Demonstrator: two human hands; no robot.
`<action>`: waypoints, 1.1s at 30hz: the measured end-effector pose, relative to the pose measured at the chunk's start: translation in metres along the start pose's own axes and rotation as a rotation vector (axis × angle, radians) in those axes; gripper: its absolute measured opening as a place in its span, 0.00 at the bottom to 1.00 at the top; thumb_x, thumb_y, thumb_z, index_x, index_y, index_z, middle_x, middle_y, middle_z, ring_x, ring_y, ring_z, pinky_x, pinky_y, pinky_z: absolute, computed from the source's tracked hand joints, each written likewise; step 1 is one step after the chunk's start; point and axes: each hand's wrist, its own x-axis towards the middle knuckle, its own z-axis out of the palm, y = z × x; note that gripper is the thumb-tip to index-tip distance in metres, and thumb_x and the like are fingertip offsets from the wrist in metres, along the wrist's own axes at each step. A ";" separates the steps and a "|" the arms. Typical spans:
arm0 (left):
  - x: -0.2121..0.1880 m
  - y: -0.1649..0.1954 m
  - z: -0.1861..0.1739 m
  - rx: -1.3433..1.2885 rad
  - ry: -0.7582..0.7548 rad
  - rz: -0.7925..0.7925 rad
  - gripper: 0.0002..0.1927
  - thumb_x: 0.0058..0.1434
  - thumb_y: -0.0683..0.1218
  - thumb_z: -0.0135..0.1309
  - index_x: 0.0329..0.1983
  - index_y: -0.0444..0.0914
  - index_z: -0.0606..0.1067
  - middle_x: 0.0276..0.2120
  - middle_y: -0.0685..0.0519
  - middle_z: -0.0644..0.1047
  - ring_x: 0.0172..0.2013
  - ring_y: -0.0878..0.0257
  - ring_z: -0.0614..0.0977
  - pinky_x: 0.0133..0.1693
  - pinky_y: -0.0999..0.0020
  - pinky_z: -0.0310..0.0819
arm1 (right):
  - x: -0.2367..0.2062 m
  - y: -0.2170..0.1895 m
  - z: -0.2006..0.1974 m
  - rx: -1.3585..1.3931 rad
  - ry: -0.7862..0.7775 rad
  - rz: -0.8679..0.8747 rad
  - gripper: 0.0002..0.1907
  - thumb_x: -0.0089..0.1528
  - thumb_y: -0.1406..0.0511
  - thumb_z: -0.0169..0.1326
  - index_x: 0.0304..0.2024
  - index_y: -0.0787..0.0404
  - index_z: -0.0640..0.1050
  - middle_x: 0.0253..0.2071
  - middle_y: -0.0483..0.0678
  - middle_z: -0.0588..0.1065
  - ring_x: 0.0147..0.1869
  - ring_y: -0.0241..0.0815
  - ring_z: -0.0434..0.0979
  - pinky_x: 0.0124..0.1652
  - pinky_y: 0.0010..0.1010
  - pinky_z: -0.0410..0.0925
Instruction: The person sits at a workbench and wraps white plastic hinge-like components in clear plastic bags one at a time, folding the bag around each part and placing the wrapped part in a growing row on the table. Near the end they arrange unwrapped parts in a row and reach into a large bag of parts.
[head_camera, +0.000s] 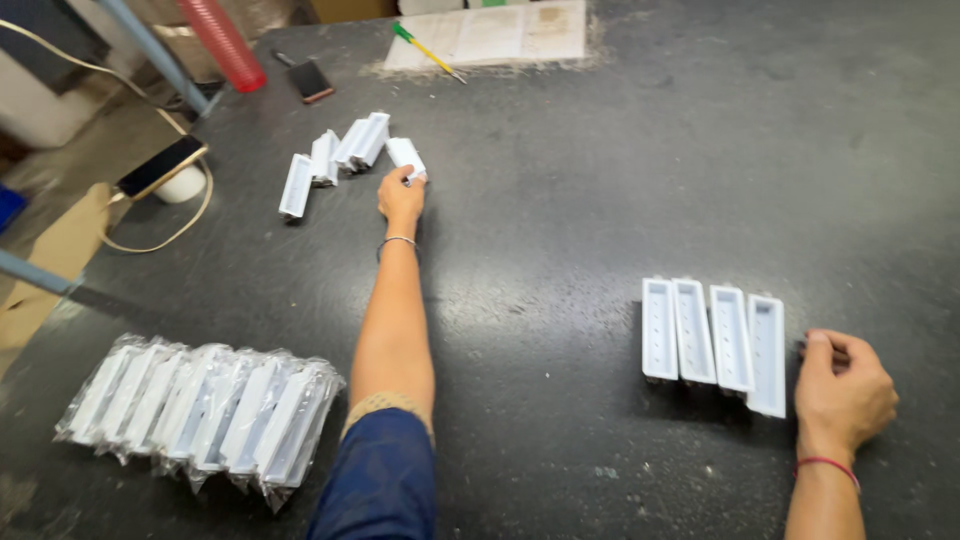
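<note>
My left hand (401, 197) reaches far across the dark table and grips a white plastic trough-shaped part (405, 155), the rightmost of a loose row of such parts (335, 160). My right hand (843, 390) rests near the front right, fingers curled against the right end of a neat row of several white trough parts (712, 340) lying open side up. It holds none of them.
A row of the same parts in clear plastic bags (200, 410) lies at the front left. A phone on a white cup (163, 168), a red corrugated hose (222, 42), a small scraper (306, 78), papers (500, 35) and a green-yellow pen (428, 52) sit at the far edge.
</note>
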 end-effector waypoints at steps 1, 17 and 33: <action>-0.003 -0.006 0.001 -0.073 0.032 0.097 0.14 0.53 0.49 0.65 0.44 0.43 0.83 0.40 0.48 0.83 0.43 0.53 0.84 0.48 0.59 0.76 | -0.001 -0.005 -0.003 -0.005 0.002 -0.008 0.10 0.69 0.59 0.60 0.43 0.58 0.85 0.38 0.51 0.82 0.44 0.50 0.83 0.46 0.40 0.72; -0.302 0.048 -0.053 -0.273 -0.485 0.984 0.08 0.64 0.36 0.54 0.46 0.33 0.73 0.39 0.41 0.78 0.40 0.45 0.81 0.45 0.56 0.79 | -0.007 -0.040 -0.033 0.127 0.014 0.138 0.10 0.66 0.58 0.59 0.39 0.55 0.84 0.35 0.51 0.81 0.40 0.53 0.82 0.42 0.43 0.71; -0.299 0.067 -0.069 -0.296 -0.416 0.973 0.17 0.64 0.47 0.59 0.51 0.34 0.71 0.51 0.41 0.76 0.53 0.44 0.78 0.56 0.54 0.74 | -0.006 -0.007 -0.012 0.157 -0.032 -0.053 0.12 0.65 0.65 0.56 0.46 0.64 0.84 0.42 0.54 0.82 0.47 0.49 0.82 0.48 0.38 0.72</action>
